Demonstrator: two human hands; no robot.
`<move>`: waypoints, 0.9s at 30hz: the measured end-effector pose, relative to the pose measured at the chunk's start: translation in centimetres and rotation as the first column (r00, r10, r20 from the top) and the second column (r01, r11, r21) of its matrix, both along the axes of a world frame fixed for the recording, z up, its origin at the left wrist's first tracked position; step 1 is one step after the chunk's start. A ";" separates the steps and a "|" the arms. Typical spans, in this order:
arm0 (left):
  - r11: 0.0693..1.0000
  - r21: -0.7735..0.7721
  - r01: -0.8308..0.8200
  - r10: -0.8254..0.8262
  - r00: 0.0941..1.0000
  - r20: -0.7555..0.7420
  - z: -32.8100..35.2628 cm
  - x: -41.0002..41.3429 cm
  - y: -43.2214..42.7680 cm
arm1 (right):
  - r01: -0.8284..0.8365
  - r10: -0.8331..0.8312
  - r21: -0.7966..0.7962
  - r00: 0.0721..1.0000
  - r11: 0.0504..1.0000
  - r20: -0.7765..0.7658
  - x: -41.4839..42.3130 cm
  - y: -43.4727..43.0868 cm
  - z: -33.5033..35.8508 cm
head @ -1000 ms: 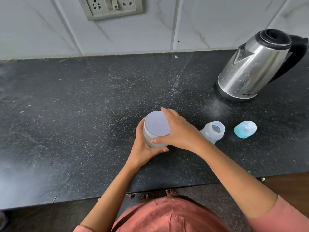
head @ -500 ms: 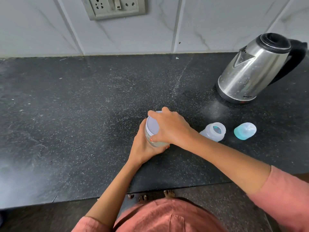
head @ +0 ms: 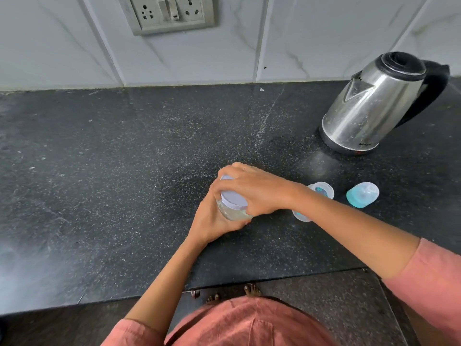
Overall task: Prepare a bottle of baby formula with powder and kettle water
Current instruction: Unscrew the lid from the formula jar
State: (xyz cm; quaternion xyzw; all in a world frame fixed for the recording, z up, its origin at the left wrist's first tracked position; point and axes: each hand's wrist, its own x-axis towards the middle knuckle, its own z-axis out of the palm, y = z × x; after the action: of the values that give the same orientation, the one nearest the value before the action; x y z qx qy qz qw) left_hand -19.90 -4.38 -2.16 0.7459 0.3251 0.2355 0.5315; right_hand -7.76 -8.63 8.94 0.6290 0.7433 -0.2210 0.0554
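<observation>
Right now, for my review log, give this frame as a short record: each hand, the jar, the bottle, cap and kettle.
left hand: grips the body of the jar
right hand: curled over the jar's lilac lid
lid state: on the jar
bottle: clear, uncapped, partly hidden behind the right wrist
teal cap: on the counter, right of the bottle, not touching it
kettle: steel, back right of the counter, lid closed

On the surface [head: 99, 171] the jar [head: 233, 207] is left of the bottle [head: 321, 191], seemingly lying, with the cap [head: 363, 194] further right. The kettle [head: 369, 108] stands behind them.
</observation>
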 end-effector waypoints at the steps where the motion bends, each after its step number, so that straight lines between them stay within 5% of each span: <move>1: 1.000 0.007 0.003 -0.003 1.000 0.001 -0.1 0.0 0.0 | -0.020 0.019 -0.017 1.000 1.000 -0.020 -0.1 0.0 -0.1; 6: 1.000 -0.020 0.000 0.001 1.000 0.014 -0.6 0.1 0.1 | 0.189 -0.171 0.104 0.972 0.977 -0.161 -1.2 0.2 -0.1; 9: 0.998 -0.055 -0.004 0.003 1.000 -0.019 -1.0 0.1 0.2 | 0.380 -0.384 0.130 0.923 0.916 0.006 -1.3 0.1 0.3; 12: 0.997 -0.078 -0.014 0.012 1.000 -0.025 -1.4 0.1 0.3 | 0.400 -0.411 0.096 0.896 0.911 0.168 -1.5 0.2 0.1; 19: 0.999 -0.046 -0.008 0.007 1.000 -0.027 -1.2 0.2 0.2 | 0.174 -0.178 -0.054 0.981 0.983 -0.074 -1.1 0.7 0.7; 23: 0.999 -0.039 0.016 -0.014 0.999 0.042 -1.2 0.2 0.1 | 0.311 -0.289 0.028 0.910 0.950 -0.297 -1.4 0.7 0.5; 27: 0.996 -0.087 -0.021 0.023 0.999 0.027 -1.3 0.2 0.1 | 0.371 -0.377 0.098 0.925 0.923 0.053 -1.2 0.2 0.6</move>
State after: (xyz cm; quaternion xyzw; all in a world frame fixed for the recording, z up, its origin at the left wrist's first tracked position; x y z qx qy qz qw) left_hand -19.74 -4.30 -3.45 0.7151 0.3359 0.2375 0.5652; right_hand -8.97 -8.48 9.56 0.7685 0.6160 -0.1730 0.0113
